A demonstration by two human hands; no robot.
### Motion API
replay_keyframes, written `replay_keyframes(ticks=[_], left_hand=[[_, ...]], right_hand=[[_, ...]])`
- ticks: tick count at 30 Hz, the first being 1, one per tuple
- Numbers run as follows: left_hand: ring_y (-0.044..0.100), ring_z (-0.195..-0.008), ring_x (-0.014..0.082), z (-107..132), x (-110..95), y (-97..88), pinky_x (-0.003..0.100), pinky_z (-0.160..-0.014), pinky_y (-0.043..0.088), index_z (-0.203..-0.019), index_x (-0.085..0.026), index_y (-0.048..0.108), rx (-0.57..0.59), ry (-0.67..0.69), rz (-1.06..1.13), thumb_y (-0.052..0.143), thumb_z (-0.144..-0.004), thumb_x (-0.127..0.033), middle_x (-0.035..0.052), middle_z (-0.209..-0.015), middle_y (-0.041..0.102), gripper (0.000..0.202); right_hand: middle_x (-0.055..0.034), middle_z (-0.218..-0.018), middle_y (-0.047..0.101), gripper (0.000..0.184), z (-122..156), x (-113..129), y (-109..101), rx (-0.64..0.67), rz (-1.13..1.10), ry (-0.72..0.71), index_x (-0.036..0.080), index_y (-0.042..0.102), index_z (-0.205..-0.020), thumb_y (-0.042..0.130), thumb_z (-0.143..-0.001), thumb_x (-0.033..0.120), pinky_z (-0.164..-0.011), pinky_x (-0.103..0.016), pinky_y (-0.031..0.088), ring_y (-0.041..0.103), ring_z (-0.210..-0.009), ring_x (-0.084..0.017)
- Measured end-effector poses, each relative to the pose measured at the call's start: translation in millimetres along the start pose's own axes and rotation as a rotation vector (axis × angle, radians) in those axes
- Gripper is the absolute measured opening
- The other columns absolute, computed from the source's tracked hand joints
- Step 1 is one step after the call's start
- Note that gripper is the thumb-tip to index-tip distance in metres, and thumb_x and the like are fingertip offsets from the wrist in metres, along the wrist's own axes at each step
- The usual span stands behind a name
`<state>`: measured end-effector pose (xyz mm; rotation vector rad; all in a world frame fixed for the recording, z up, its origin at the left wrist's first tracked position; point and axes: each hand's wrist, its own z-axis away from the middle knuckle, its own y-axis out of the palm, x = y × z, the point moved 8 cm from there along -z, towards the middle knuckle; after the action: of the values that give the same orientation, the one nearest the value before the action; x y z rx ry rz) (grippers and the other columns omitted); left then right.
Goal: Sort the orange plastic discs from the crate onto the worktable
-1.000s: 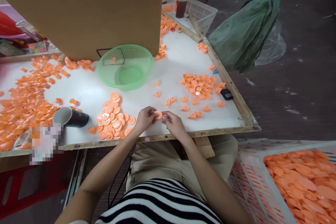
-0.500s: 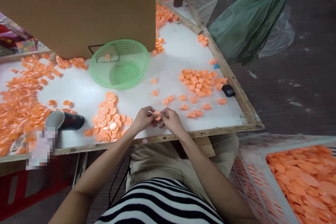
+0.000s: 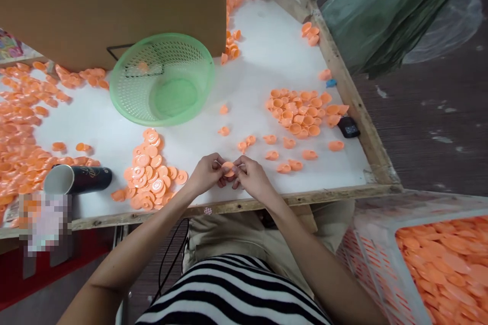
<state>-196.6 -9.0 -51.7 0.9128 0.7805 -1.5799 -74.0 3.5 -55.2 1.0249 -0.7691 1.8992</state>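
Observation:
Between my two hands, just above the table's front edge, is a small round orange plastic piece [image 3: 229, 168]. My left hand [image 3: 209, 175] pinches its left side, and my right hand [image 3: 247, 175] grips its right side; the fingers partly cover it. Left of my hands lies a heap of flat orange discs [image 3: 150, 170]. To the right, several orange cup-shaped pieces [image 3: 290, 143] are scattered singly, with a denser pile of orange cups [image 3: 299, 111] behind them. A few more loose pieces lie straight ahead of my fingers.
A green plastic basket [image 3: 163, 81] stands beyond the discs, against a large cardboard sheet [image 3: 114, 5]. A dark cup [image 3: 82, 179] lies on its side at left, near a big orange heap [image 3: 23, 127]. Wooden edging [image 3: 354, 101] borders the table. A filled crate [image 3: 404, 218] stands low right.
The view has shifted slightly down and closer, so the table's contents sit differently in frame. Both hands still hold the orange piece in the same spot, its face tilted a little more upward.

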Motion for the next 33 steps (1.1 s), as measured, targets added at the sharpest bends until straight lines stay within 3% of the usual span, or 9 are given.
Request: replay_keyframes(ticks=[4,11,16,22,26,29,31,33], left_hand=[[0.060,-0.042,0.0129,-2.1,0.2,0.6,0.022,-0.042,0.050,-0.080,-0.016,0.050,0.008,-0.061,-0.042,0.072,-0.079,-0.039,0.0026,-0.056,0.065,0.032],[0.060,-0.039,0.0153,-10.0,3.2,0.5,0.022,-0.037,0.046,-0.077,-0.017,0.049,0.019,-0.174,-0.096,0.074,-0.075,-0.027,0.0026,-0.053,0.064,0.027],[0.058,-0.037,0.0146,-14.5,6.5,1.4,0.021,-0.036,0.044,-0.075,-0.017,0.048,0.038,-0.207,-0.078,0.076,-0.073,-0.027,0.0028,-0.051,0.064,0.030],[0.056,-0.037,0.0128,-10.7,4.6,-0.2,0.019,-0.037,0.040,-0.078,-0.018,0.048,-0.003,-0.144,-0.135,0.074,-0.074,-0.032,-0.0001,-0.049,0.061,0.030],[0.051,-0.039,0.0100,-7.8,-20.8,-2.1,0.020,-0.040,0.037,-0.081,-0.016,0.056,0.056,-0.029,-0.334,0.068,-0.079,-0.042,0.0005,-0.055,0.061,0.029],[0.056,-0.054,0.0120,-15.3,-66.6,-14.4,0.025,-0.054,0.045,-0.092,-0.016,0.064,-0.103,0.216,-0.603,0.062,-0.083,-0.044,0.0039,-0.076,0.065,0.029],[0.060,-0.071,0.0155,-26.1,-97.7,-23.9,0.031,-0.071,0.049,-0.106,-0.019,0.065,-0.289,0.385,-0.761,0.061,-0.084,-0.036,0.0072,-0.098,0.063,0.028],[0.059,-0.091,0.0204,-44.5,-117.4,-29.1,0.035,-0.085,0.047,-0.117,-0.019,0.062,-0.404,0.493,-0.893,0.059,-0.084,-0.025,0.0113,-0.118,0.056,0.033]], right_hand=[[-0.0011,-0.062,0.067,0.016,-1.7,-2.5,0.8,0.042,-0.064,0.099,0.019,0.047,-0.083,0.059,-0.089,0.029,-0.037,-0.016,0.039,0.063,-0.043,-0.014],[-0.0004,-0.056,0.065,0.017,-9.8,-7.8,2.0,-0.011,-0.152,0.191,0.020,0.047,-0.075,0.060,-0.086,0.020,-0.035,-0.019,0.041,0.061,-0.040,-0.015],[-0.0002,-0.055,0.065,0.018,-8.6,-4.3,1.7,0.013,-0.148,0.253,0.020,0.046,-0.075,0.061,-0.084,0.020,-0.029,-0.017,0.034,0.056,-0.033,-0.013],[0.0008,-0.054,0.064,0.015,-9.3,-3.2,3.4,-0.031,-0.133,0.145,0.020,0.046,-0.076,0.059,-0.084,0.019,-0.031,-0.017,0.034,0.057,-0.034,-0.013],[0.0025,-0.052,0.061,0.017,-0.9,-2.8,0.6,-0.073,-0.171,0.034,0.020,0.046,-0.077,0.059,-0.085,0.029,-0.035,-0.019,0.038,0.053,-0.033,-0.011],[0.0015,-0.055,0.063,0.026,31.2,-2.8,-34.9,-0.194,-0.210,-0.077,0.021,0.048,-0.081,0.058,-0.083,0.045,-0.037,-0.021,0.040,0.052,-0.035,-0.012],[-0.0015,-0.061,0.065,0.032,69.2,-11.6,-84.8,-0.380,-0.188,-0.119,0.021,0.052,-0.086,0.057,-0.081,0.052,-0.041,-0.024,0.043,0.056,-0.041,-0.014],[-0.0057,-0.065,0.067,0.036,120.4,-31.1,-150.6,-0.659,-0.078,-0.080,0.021,0.057,-0.091,0.059,-0.079,0.055,-0.045,-0.029,0.047,0.061,-0.048,-0.018]])
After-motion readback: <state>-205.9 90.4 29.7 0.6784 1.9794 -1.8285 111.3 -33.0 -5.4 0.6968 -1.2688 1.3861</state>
